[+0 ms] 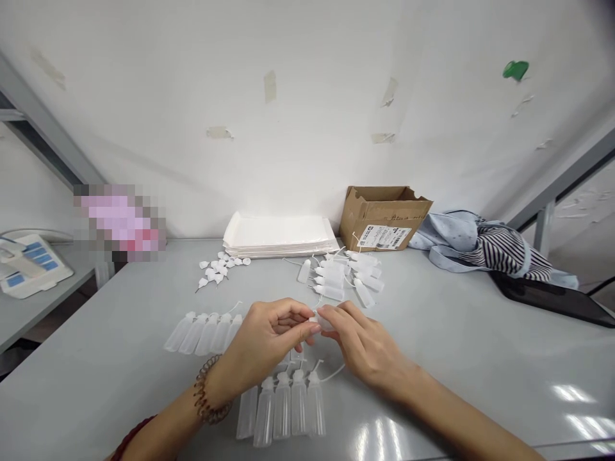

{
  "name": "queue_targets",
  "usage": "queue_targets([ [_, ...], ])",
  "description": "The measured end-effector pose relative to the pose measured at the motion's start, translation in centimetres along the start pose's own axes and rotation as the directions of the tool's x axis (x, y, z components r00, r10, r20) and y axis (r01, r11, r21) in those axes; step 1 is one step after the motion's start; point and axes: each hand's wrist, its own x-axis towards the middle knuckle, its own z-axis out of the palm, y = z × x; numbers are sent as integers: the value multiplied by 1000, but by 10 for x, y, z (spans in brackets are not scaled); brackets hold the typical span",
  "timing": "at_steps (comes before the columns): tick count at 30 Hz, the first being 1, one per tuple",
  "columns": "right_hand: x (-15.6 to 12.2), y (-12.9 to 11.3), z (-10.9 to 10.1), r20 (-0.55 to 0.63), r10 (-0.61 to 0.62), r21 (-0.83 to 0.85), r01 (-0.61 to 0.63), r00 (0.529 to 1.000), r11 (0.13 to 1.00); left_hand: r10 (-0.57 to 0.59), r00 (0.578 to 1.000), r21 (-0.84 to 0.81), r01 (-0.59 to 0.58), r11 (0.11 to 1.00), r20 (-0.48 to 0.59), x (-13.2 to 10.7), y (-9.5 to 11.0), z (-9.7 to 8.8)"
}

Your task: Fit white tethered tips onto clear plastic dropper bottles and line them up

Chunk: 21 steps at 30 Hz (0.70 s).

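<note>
My left hand point(269, 334) and my right hand point(369, 346) meet over the middle of the grey table. Between them is a small translucent squeeze bottle point(325, 322). The right fingers wrap its body, mostly hiding it, while the left thumb and fingers pinch its white top end. Below my hands stands a row of translucent bottles point(283, 404) lying side by side, some with thin white straps. Another row of bottles point(194, 333) lies left of my left wrist. Beyond my hands is a pile of bottles point(330, 279) with white tops. Small white needle-tipped caps point(210, 274) lie at the back left.
A stack of white padded envelopes point(281, 234) rests against the wall, beside an open cardboard box point(377, 221). Blue and striped cloth point(500, 250) lies at the right over a black flat device point(557, 301). A blurred pink object point(120, 218) is at the left.
</note>
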Motion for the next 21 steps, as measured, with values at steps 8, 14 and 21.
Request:
queue_targets([
  [8,7,-7,-16,442,400,665,-592,803,455,497,864,314,-495,810,81,-2,-2,0],
  [14,14,-11,-21,651,297,749,-653,698,-108,394,905,127,-414,901,158,1,6,-9],
  [21,-1,-7,-5,-2,230,386,-211,973,898,-9,1000,303,12,953,-12,0,9,-9],
])
